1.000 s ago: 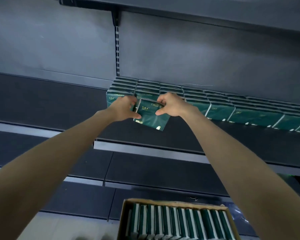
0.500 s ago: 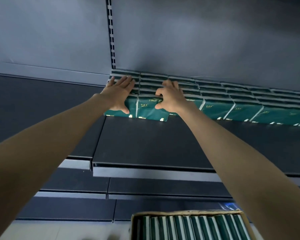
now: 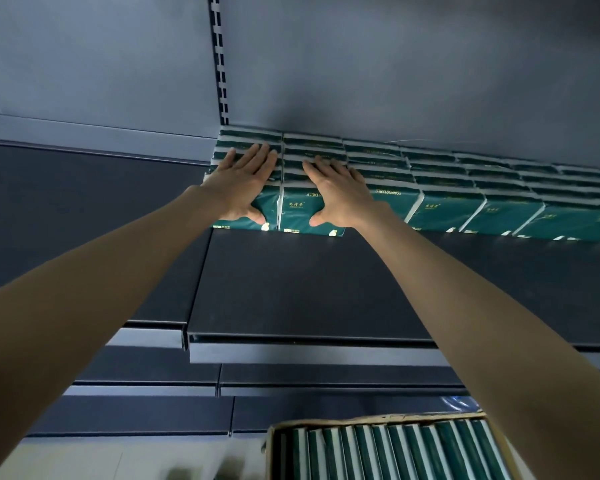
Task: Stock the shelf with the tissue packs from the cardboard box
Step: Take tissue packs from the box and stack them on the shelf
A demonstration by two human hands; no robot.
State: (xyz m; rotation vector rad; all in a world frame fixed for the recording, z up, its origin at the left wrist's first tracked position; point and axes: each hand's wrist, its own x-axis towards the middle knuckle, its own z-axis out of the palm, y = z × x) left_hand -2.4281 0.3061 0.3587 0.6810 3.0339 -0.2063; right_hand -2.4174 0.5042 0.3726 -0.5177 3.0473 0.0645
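Dim, cool light (blurred bottom edge)

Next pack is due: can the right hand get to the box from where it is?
Probably yes: the right hand lies flat on the shelved packs, holding nothing, and the box stands open below it.

One wide-angle view, worn on the person's head, looks forward and down along both outstretched forearms (image 3: 101, 289) — the left hand (image 3: 243, 188) and right hand (image 3: 340, 197) lie just above mid-frame, far from the lens. Beyond the hands rises the back panel (image 3: 395, 64); nearer than them lies the shelf (image 3: 309, 278), and nearest, at the bottom edge, the cardboard box (image 3: 378, 419).
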